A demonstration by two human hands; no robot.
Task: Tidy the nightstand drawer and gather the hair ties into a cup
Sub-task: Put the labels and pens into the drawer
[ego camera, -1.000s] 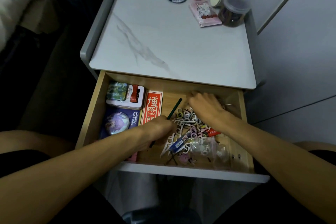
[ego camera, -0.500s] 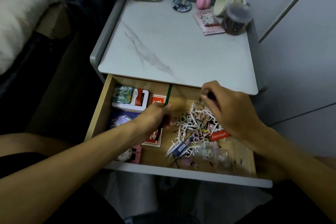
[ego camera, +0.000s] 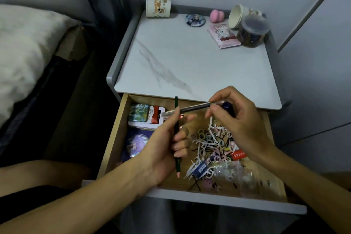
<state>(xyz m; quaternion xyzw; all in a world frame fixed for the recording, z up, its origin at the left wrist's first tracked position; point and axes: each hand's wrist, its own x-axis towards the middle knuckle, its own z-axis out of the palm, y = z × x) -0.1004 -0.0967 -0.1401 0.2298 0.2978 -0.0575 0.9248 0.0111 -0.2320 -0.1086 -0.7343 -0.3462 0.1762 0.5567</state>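
Left hand [ego camera: 163, 144] gripped green pencil [ego camera: 176, 101], fingers curled round it. Right hand [ego camera: 241, 125] pinched grey pen [ego camera: 193, 108], which crossed the pencil. Both above open drawer [ego camera: 112, 135]; hair ties [ego camera: 209, 138] heaped inside.

From the head camera I look down into an open wooden drawer [ego camera: 112, 138] under a marble-topped nightstand [ego camera: 199, 66]. The left hand [ego camera: 161, 144] grips a green pencil [ego camera: 178, 165] nearly upright, tip down. The right hand [ego camera: 241, 125] pinches a grey pen [ego camera: 193, 108] that points left and crosses the pencil. Its fingers also hold something dark blue that I cannot identify. Beneath that hand lies a tangle of small coloured hair ties [ego camera: 209, 138] mixed with white plastic pieces. Along the nightstand's back I see a printed paper cup [ego camera: 158, 6], a round badge [ego camera: 195, 19], a second cup [ego camera: 237, 16] on its side, and a lidded clear jar [ego camera: 252, 31].
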